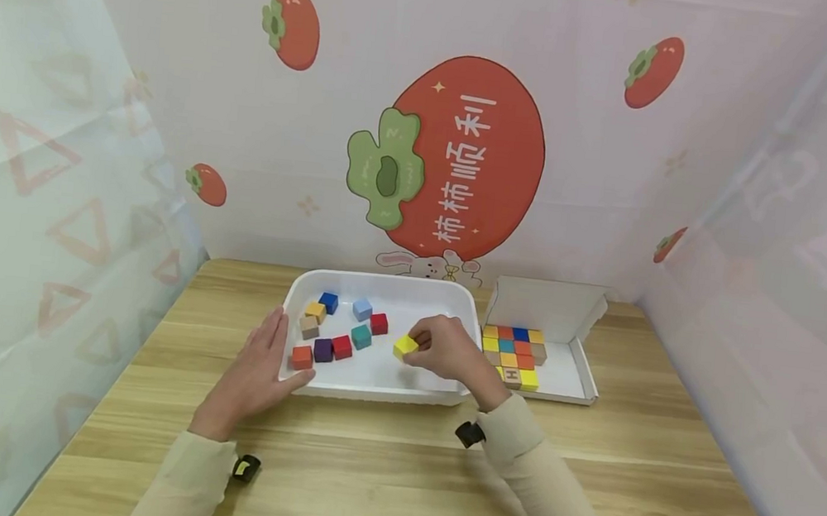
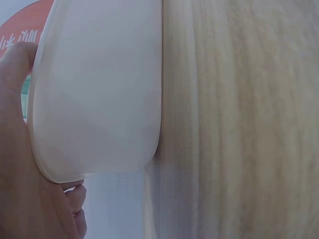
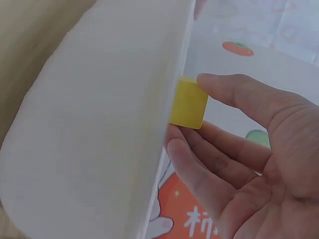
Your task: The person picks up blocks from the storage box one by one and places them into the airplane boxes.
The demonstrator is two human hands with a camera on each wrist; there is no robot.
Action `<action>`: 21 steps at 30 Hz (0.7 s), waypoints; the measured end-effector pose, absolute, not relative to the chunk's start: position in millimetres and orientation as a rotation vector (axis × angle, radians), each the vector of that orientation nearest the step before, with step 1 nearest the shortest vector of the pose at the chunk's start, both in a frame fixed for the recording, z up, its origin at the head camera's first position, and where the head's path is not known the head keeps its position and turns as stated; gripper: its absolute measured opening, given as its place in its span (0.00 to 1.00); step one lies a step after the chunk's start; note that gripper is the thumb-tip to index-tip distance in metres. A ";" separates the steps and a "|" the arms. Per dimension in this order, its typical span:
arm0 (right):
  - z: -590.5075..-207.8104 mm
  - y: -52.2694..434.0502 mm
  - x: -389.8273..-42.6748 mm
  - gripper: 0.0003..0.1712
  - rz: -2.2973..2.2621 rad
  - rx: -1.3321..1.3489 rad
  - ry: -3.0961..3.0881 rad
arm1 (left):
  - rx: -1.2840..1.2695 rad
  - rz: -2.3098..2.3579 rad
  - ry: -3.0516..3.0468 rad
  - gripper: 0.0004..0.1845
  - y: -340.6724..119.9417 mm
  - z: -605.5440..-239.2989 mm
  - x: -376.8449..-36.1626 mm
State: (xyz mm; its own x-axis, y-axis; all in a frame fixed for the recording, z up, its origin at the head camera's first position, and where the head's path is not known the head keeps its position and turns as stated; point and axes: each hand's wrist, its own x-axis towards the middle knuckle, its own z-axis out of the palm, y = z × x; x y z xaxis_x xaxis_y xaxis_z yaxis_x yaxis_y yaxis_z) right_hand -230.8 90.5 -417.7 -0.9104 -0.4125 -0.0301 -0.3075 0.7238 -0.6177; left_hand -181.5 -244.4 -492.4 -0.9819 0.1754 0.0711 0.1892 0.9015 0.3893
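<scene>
Between thumb and fingers my right hand point(image 1: 445, 348) pinches a yellow cube point(image 1: 405, 347), over the right part of a white tray point(image 1: 378, 392). The right wrist view shows the same yellow cube point(image 3: 190, 103) held at the fingertips, partly behind the tray's wall. My left hand point(image 1: 256, 372) rests on the tray's left front corner, fingers along the left rim and thumb on the front rim. Several loose cubes lie in the tray's left and middle, among them a purple cube point(image 1: 323, 351), a teal cube point(image 1: 361, 336) and a light blue cube point(image 1: 362, 309).
Right of the tray stands a white cardboard box point(image 1: 573, 373), its lid raised at the back. Rows of coloured cubes point(image 1: 505, 346) fill its left side, one marked with an H. Both sit on a wooden table point(image 1: 363, 469) with a printed cloth behind.
</scene>
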 end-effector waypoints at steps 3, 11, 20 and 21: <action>-416.4 103.2 -229.0 0.17 -0.959 -0.534 2.772 | -0.291 -0.626 -3.030 0.61 -244.7 -493.3 -181.6; -412.6 141.9 -225.2 0.17 -1.014 -0.533 2.797 | -0.285 -0.612 -3.028 0.62 -244.7 -492.3 -180.0; -407.3 187.4 -219.9 0.16 -0.991 -0.500 2.852 | -0.289 -0.601 -3.033 0.63 -244.6 -491.4 -179.4; -406.7 192.5 -219.6 0.16 -0.989 -0.487 2.854 | -0.288 -0.602 -3.033 0.63 -244.8 -491.5 -179.4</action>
State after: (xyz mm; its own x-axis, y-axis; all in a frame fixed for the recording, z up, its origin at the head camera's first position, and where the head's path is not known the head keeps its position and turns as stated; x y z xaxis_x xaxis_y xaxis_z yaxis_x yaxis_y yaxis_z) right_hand -219.6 192.5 -406.7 -0.9459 -0.3233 0.0262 -0.2701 0.7407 -0.6152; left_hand -179.4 -244.8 -491.5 -0.9822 0.1740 0.0712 0.1880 0.9077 0.3751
